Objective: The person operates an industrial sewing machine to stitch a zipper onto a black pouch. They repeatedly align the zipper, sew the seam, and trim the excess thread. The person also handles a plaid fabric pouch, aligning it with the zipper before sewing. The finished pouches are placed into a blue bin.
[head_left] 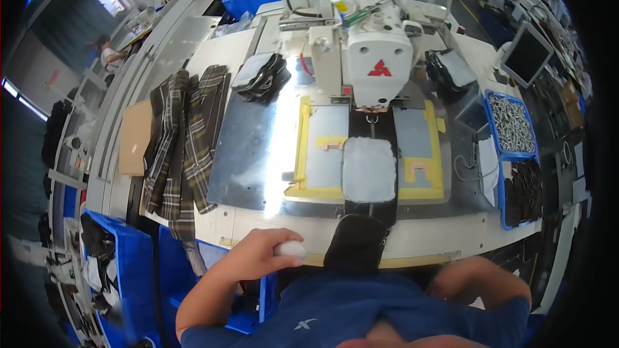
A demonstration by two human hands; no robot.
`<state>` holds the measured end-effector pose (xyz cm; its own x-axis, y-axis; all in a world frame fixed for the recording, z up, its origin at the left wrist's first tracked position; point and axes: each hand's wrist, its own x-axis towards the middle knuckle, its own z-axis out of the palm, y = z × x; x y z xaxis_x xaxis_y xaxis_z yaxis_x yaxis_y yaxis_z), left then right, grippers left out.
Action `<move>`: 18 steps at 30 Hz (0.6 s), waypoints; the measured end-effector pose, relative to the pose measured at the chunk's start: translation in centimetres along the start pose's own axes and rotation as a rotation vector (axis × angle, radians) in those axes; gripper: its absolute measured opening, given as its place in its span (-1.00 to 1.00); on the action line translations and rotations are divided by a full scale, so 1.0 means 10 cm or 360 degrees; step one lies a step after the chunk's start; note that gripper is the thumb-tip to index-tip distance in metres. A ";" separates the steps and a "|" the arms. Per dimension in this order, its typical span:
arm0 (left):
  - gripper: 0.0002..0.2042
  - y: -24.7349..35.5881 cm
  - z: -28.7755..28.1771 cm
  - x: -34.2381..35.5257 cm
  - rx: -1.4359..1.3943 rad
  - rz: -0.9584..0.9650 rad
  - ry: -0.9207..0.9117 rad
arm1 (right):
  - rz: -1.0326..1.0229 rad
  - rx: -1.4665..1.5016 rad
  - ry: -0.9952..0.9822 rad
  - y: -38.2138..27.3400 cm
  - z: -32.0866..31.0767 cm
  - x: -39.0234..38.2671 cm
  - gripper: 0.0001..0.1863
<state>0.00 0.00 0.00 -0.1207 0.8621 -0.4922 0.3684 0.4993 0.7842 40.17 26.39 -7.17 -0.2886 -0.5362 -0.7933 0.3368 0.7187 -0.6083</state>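
At the table (451, 234), the left hand (259, 254) clasps a white lump (291, 251) — likely pad (369, 169) setup, next needing alignment; right hand (459, 278) unclear.

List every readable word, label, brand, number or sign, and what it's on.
No words or numbers I can quote.
White machine head: red three-part emblem, no lettering.
Yellow label above it: too small to read.
Blue shirt: pale mark, a symbol without legible letters.
Brown cardboard: small pale patch, unreadable.
Reddish wall markings: too blurred.
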 end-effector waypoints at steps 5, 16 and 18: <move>-0.66 0.13 0.21 0.94 -0.0679 0.0544 0.0301 | -0.0285 0.0349 0.1600 -0.75 -1.21 -0.40 -0.47; -0.71 -0.02 0.25 1.60 -0.1332 0.0592 0.0369 | -0.0587 0.0698 0.2350 -0.82 -2.13 0.35 -0.64; -0.71 -0.06 0.18 1.61 -0.1354 0.0512 0.0366 | -0.0827 0.0936 0.2278 -0.71 -2.12 0.49 -0.66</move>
<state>-0.49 13.44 -9.04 -0.3431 0.9203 -0.1879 -0.3709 0.0510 0.9273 17.35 28.07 -6.18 -0.9096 0.4131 -0.0448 0.1228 0.1640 -0.9788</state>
